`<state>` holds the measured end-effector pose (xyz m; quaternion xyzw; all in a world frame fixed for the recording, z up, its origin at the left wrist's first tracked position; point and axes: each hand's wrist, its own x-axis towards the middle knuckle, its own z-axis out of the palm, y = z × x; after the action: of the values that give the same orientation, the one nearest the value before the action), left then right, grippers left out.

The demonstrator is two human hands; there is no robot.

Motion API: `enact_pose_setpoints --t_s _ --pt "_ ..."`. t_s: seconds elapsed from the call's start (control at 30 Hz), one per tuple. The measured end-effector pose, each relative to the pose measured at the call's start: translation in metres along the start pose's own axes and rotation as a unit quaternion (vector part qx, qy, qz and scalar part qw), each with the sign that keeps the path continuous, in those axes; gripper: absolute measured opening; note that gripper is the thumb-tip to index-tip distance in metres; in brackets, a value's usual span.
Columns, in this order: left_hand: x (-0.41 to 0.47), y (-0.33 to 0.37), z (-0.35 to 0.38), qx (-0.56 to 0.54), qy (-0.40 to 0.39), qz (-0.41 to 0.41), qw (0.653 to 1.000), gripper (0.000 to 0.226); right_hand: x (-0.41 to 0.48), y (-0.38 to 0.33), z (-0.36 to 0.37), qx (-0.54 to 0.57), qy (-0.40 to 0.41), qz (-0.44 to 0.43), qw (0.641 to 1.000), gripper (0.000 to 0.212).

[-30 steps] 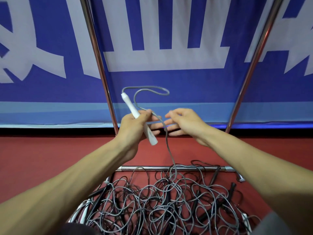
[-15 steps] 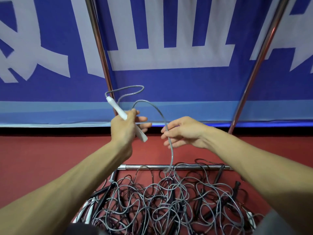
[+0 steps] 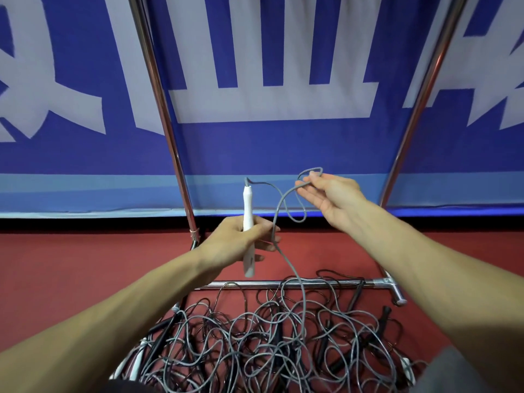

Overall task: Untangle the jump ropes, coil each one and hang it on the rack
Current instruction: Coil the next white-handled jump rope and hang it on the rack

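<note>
A grey jump rope loops in the air between two hands, and its tail drops into a tangled pile of ropes on the red floor. The left hand is curled round the white handle, held upright. The right hand, its other fingers loose, pinches a loop of cord. Coiling looks barely begun. The next move is to gather more loops while drawing the tail free, below the metal rack.
</note>
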<state>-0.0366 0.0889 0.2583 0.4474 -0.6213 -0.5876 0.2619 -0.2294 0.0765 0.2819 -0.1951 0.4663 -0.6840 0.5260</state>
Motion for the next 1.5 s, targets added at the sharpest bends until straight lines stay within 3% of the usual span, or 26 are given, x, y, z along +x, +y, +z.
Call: enact_pose_setpoints --t_s 0.2,0.3,0.4,0.6,0.73,0.9,1.0,1.2,1.33,1.5 --pt "0.001 0.0 -0.004 0.021 -0.018 0.011 1.0 0.015 0.002 0.007 0.0 -0.032 0.025 0.009 0.999 0.006" --pt "-0.001 0.004 -0.001 0.038 -0.044 0.022 0.998 0.013 0.004 0.011 0.002 -0.06 0.023 0.003 0.998 0.016" --pt "-0.002 0.014 0.003 -0.05 0.02 0.046 0.997 0.011 0.002 0.016 0.002 -0.187 -0.002 -0.004 0.982 0.026" --pt "0.005 0.031 -0.017 -0.236 0.193 0.067 0.95 0.01 -0.012 0.028 0.005 -0.473 -0.176 0.014 0.863 0.031" --pt "0.006 0.032 -0.034 -0.326 0.247 0.073 0.909 0.007 -0.018 0.035 0.007 -0.527 -0.256 0.049 0.809 0.037" --pt "0.006 0.03 -0.046 -0.387 0.269 0.066 0.879 0.009 -0.018 0.042 0.003 -0.601 -0.288 0.062 0.742 0.013" --pt "0.006 0.025 -0.044 -0.359 0.267 0.058 0.893 0.012 -0.018 0.039 0.004 -0.538 -0.267 0.078 0.796 0.013" --pt "0.007 0.008 -0.031 -0.185 0.191 -0.002 0.964 0.021 -0.016 0.013 0.009 -0.294 -0.187 0.029 0.937 0.017" --pt "0.006 0.001 -0.019 -0.084 0.116 -0.041 0.989 0.02 -0.016 -0.002 0.007 -0.166 -0.139 -0.011 0.976 0.019" --pt "0.0 0.004 -0.005 0.008 0.005 -0.028 1.0 0.016 -0.013 -0.008 0.005 -0.033 -0.098 -0.031 0.994 0.018"
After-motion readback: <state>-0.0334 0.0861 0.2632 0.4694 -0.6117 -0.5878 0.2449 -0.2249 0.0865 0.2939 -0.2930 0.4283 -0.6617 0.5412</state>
